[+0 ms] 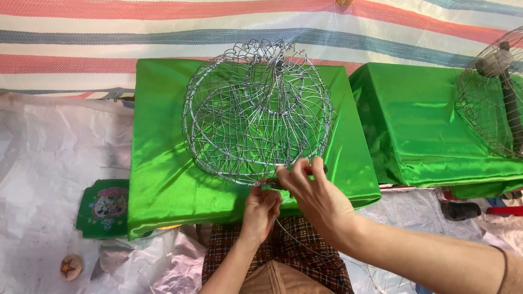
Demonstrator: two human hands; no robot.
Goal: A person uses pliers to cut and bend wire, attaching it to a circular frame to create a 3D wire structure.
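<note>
Hands, two: left hand [260, 209], right hand [316, 196], one wire basket [256, 109]

Green lunchbox [103, 208], star-marked ball [71, 266]

Single head cam, no 2nd view. Looks down and fwd over person's lap, close on green-draped table [163, 179]; striped tarp [136, 32] fills far bg.

Green-draped tables [163, 163], striped tarp wall [109, 38]
</note>
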